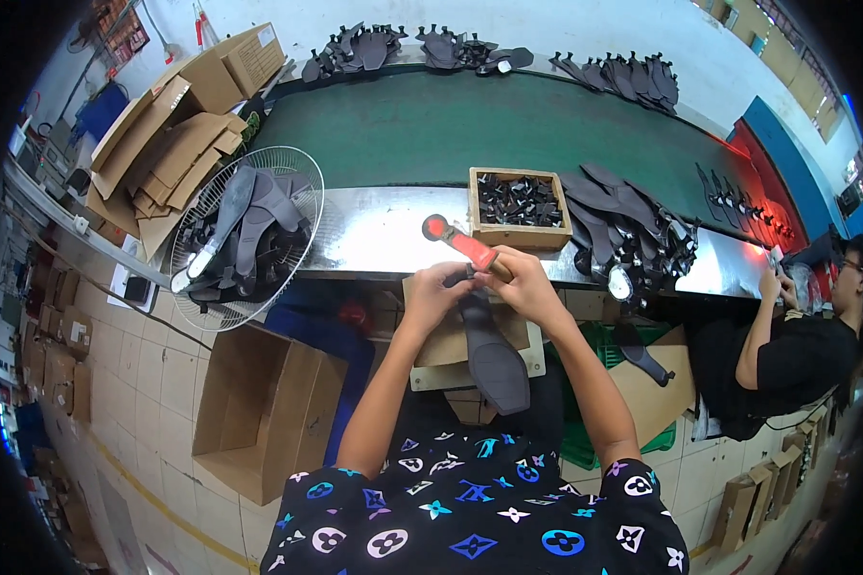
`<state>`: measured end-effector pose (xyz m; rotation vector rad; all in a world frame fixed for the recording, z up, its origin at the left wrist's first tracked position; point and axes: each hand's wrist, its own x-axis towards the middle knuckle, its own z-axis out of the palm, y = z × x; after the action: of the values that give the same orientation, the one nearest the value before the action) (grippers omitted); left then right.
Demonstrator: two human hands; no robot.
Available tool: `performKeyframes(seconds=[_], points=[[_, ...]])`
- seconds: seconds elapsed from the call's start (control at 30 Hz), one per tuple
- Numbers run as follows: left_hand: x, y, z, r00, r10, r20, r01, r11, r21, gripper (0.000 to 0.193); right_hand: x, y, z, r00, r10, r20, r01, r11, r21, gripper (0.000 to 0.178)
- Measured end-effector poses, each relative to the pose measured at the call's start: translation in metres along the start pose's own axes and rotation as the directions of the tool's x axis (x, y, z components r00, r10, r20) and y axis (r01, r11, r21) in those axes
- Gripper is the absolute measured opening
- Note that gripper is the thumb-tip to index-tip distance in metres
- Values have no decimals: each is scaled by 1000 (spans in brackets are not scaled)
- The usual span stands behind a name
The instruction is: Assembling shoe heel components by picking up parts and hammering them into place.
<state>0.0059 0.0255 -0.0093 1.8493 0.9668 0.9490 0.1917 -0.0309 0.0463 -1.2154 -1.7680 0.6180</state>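
Holding 1 sole [496,362], 1 red tool [472,249], 1 box [521,236] beyond

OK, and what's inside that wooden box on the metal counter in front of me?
The wooden box holds a heap of small dark, shiny pieces. They cover its floor, so whatever lies beneath them cannot be seen.

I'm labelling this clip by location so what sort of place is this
Likely a shoe-parts workshop or factory: the person holds a dark sole-shaped piece, similar pieces are heaped beside a wooden box of small black parts, and a long green surface, perhaps a conveyor belt, stretches behind.
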Motion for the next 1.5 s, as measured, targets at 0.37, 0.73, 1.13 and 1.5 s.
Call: performKeyframes(seconds=[0.37, 0.73, 1.13, 1.5], points=[[-1, 7, -3, 1000, -1, 17, 4, 988, -158, 27, -33, -42, 3, 981, 147, -129, -161, 981, -107, 25], [4, 4, -4, 992, -64, 104, 91, 957, -275, 29, -77, -99, -18, 961, 178, -212, -218, 958, -188, 31], [-2, -2, -14, 976, -31, 217, -67, 901, 428, 105, -74, -87, -13, 948, -30, -318, -69, 952, -297, 26], [-15, 6, -16, 976, 127, 176, -200, 841, 503, 48, -76, -100, -20, 934, -39, -355, -66, 959, -277, 30]])
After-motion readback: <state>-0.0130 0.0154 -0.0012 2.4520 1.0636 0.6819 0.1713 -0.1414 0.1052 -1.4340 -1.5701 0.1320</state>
